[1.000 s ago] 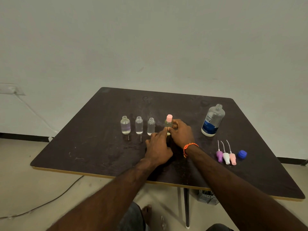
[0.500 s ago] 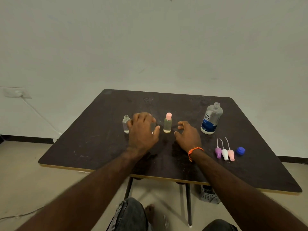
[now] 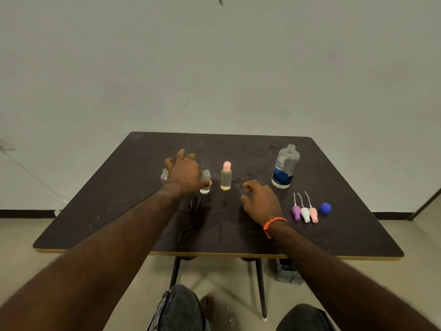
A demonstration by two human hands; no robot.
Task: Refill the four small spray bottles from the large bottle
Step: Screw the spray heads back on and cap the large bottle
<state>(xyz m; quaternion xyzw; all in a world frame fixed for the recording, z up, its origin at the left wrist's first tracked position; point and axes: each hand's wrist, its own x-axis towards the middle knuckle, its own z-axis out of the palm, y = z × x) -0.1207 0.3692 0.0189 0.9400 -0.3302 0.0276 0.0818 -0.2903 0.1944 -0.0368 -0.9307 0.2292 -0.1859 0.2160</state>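
On the dark table (image 3: 119,211) stands a row of small clear bottles. The leftmost small bottle (image 3: 164,176) peeks out beside my left hand (image 3: 183,176), which is spread open over the row and hides the second one. Its thumb touches the third, uncapped small bottle (image 3: 205,183). The fourth small bottle (image 3: 226,179) has a pink cap and stands free. My right hand (image 3: 261,201) rests on the table with loosely curled fingers, holding nothing. The large bottle (image 3: 285,167), uncapped, stands at the back right.
A purple spray head (image 3: 296,212), a white spray head (image 3: 305,214) and a pink spray head (image 3: 313,214) lie right of my right hand, with a blue cap (image 3: 325,208) beside them. A grey basket (image 3: 287,274) sits under the table. My knees are below the near edge.
Both hands let go of the pink-capped bottle. My left hand moved left over the uncapped bottles; my right hand drew back toward me onto the table.
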